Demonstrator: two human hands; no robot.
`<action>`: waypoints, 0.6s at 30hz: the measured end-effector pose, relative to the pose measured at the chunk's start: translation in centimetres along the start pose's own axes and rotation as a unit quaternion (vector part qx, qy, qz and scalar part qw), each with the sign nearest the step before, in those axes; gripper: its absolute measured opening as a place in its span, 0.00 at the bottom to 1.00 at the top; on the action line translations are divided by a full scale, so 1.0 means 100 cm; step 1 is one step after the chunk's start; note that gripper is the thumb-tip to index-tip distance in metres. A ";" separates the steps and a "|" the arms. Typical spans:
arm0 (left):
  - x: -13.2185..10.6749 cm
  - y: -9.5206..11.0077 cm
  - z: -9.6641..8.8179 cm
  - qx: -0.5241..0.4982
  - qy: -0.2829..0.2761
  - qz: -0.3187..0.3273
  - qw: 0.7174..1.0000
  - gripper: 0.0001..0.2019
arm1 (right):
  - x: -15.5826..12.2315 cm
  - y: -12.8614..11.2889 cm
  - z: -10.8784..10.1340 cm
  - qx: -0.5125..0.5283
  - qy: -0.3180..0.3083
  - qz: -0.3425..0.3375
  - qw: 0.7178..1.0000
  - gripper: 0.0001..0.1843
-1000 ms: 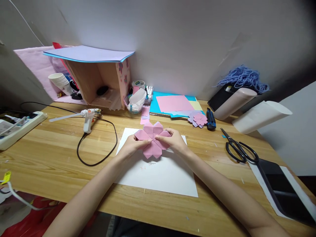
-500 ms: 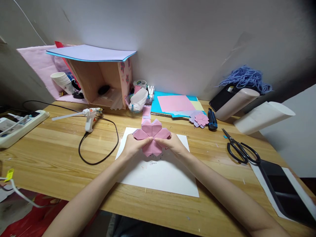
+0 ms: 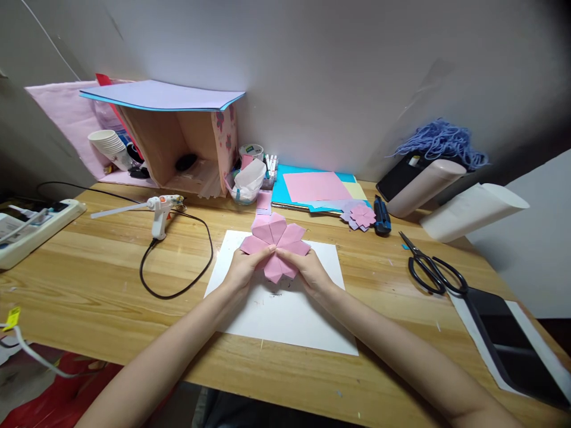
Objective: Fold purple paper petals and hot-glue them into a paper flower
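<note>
A pink folded paper flower (image 3: 272,227) is held between both hands above a white sheet of paper (image 3: 307,321). My left hand (image 3: 247,264) grips its left side, the thumb pressed near the centre. On the other side my right hand (image 3: 306,266) does the same, and the two thumb tips nearly meet on the petals. The fingers of both hands are mostly hidden beneath the flower. A smaller pink and lilac paper flower (image 3: 362,215) lies farther back to the right.
At left lie a glue gun (image 3: 161,215) with its looping cord and a power strip (image 3: 42,229). An open box (image 3: 178,137) stands behind. Coloured paper (image 3: 316,185), a utility knife (image 3: 382,215), scissors (image 3: 426,267), paper rolls (image 3: 475,211) and a black phone-like slab (image 3: 513,339) are to the right.
The paper flower has turned between my hands, so its petals point in different directions. Both hands have shifted slightly around it and still hold it.
</note>
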State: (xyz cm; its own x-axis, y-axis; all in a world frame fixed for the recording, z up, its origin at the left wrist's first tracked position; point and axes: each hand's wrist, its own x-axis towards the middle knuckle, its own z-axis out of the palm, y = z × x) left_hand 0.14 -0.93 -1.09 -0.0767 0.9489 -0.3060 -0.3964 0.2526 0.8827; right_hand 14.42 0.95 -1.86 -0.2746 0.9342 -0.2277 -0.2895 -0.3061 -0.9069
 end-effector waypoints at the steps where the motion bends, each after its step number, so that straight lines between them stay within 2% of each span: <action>1: 0.000 -0.001 0.000 0.000 -0.007 -0.004 1.000 0.21 | 0.000 0.001 0.000 -0.001 0.006 0.001 1.000 0.20; 7: 0.004 0.011 -0.008 0.061 -0.056 -0.024 0.996 0.23 | 0.003 -0.009 -0.003 -0.021 0.030 0.010 0.999 0.19; 10: 0.006 0.022 -0.014 0.118 -0.052 -0.009 0.992 0.20 | 0.003 -0.015 -0.004 -0.055 0.031 0.021 0.998 0.19; 13: 0.009 0.028 -0.017 0.156 -0.049 0.010 0.986 0.19 | 0.002 -0.014 -0.005 -0.075 0.004 0.024 0.997 0.21; 18: 0.012 0.022 -0.020 0.170 -0.031 0.028 0.985 0.20 | 0.003 -0.009 -0.006 -0.091 -0.017 0.031 0.995 0.21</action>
State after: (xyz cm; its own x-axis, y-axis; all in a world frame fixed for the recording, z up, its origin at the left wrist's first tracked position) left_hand -2.65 0.37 -0.23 -0.0286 0.9703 -0.2403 -0.0634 0.2381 0.9692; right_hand 15.15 1.64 -1.36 -0.3188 0.9068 -0.2758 -0.1011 -0.3219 -0.9414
